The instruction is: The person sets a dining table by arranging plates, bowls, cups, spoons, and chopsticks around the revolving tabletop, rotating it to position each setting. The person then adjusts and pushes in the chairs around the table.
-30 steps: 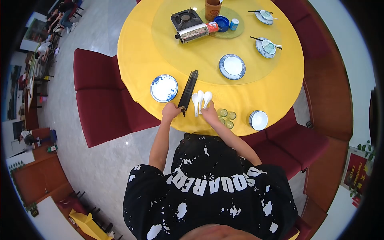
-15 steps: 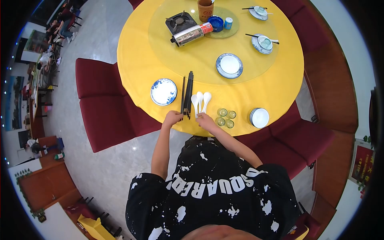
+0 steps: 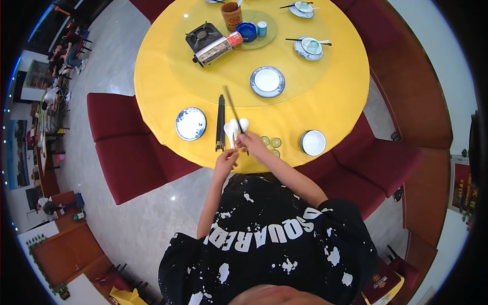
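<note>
My right hand (image 3: 254, 146) is closed around dark chopsticks (image 3: 234, 108), which slant up and left over the white spoons (image 3: 234, 126). Just left of it, my left hand (image 3: 226, 161) is near the table edge below the spoon handles, fingers loosely bent and apart, with nothing visible in them. A bundle of dark chopsticks (image 3: 220, 123) lies upright in view, left of the spoons. Small greenish glasses (image 3: 275, 142) stand to the right, partly hidden by my right hand and forearm.
The round table has a yellow cloth (image 3: 162, 101). Stacked blue-rimmed plates (image 3: 191, 124) lie left, white bowls (image 3: 313, 143) right. Farther back are a plate with a bowl (image 3: 267, 81), a gas stove (image 3: 206, 40), a blue ashtray (image 3: 246, 31) and place settings (image 3: 308, 48). Red chairs (image 3: 122, 152) flank me.
My right hand has left the spoon handles and now holds chopsticks taken from the bundle. My left hand has moved from the bundle's lower end toward the spoons. The view has shifted slightly.
</note>
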The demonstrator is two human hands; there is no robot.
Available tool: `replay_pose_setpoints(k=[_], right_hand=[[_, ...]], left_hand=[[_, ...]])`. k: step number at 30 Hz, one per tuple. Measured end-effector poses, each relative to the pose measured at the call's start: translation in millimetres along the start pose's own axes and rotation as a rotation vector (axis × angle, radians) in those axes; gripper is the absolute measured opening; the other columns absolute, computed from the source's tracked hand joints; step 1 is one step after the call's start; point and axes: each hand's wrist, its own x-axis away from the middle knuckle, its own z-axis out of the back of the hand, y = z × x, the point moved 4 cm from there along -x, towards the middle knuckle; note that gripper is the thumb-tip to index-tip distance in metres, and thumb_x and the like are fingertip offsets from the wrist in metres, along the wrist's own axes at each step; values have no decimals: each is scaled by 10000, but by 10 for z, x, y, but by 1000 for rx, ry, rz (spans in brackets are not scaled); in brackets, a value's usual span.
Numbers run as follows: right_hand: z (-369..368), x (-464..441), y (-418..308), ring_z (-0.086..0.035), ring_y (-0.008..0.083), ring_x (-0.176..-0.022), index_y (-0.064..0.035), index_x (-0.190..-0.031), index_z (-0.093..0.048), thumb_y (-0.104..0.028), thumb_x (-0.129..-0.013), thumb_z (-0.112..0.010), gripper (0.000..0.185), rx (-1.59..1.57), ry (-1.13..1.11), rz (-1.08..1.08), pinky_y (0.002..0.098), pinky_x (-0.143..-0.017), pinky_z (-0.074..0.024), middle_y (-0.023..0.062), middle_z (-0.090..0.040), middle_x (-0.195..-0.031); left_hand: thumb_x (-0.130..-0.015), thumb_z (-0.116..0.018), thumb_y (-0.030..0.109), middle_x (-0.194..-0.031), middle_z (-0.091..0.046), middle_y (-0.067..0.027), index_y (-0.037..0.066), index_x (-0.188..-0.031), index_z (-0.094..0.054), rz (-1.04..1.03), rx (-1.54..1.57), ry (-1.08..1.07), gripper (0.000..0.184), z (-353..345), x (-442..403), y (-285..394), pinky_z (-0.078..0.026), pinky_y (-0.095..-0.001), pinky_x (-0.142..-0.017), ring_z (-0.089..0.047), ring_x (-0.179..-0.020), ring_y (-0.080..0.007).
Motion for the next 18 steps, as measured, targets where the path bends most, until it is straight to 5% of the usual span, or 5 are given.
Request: replay_pose_setpoints(k=[4, 7, 18], right_hand=[[963, -265, -617, -600, 181, -592, -40, -1057, -571, -265, -1000, -536, 234, -291, 320, -3, 318, -536, -491, 79, -603, -805], [1731, -656, -698, -549, 169, -524, -33, -1046, -564, -264, -992, -534, 239, -115, 480, 45, 323, -474, -457, 80, -572, -753], [2293, -1339, -578, -544, 172, -526, -7, -1041, -580, -264, -948, -527, 278, 292, 220, -145, 333, -479, -468, 98, -599, -759]], left_hand=[[-874, -696, 279, -795, -691, -95, -6, -1123, -652, 9, -275, 233, 380, 150, -250, -578, -524, -328, -661, -661, -712, -189], [-862, -708, 318, -801, -694, -128, 11, -1158, -634, 28, -387, 321, 433, 80, -393, -904, -528, -358, -676, -679, -728, -232], [-811, -763, 359, -726, -660, -108, 5, -939, -646, 10, -512, 564, 394, -186, -644, -883, -514, -382, -641, -660, -683, -248]])
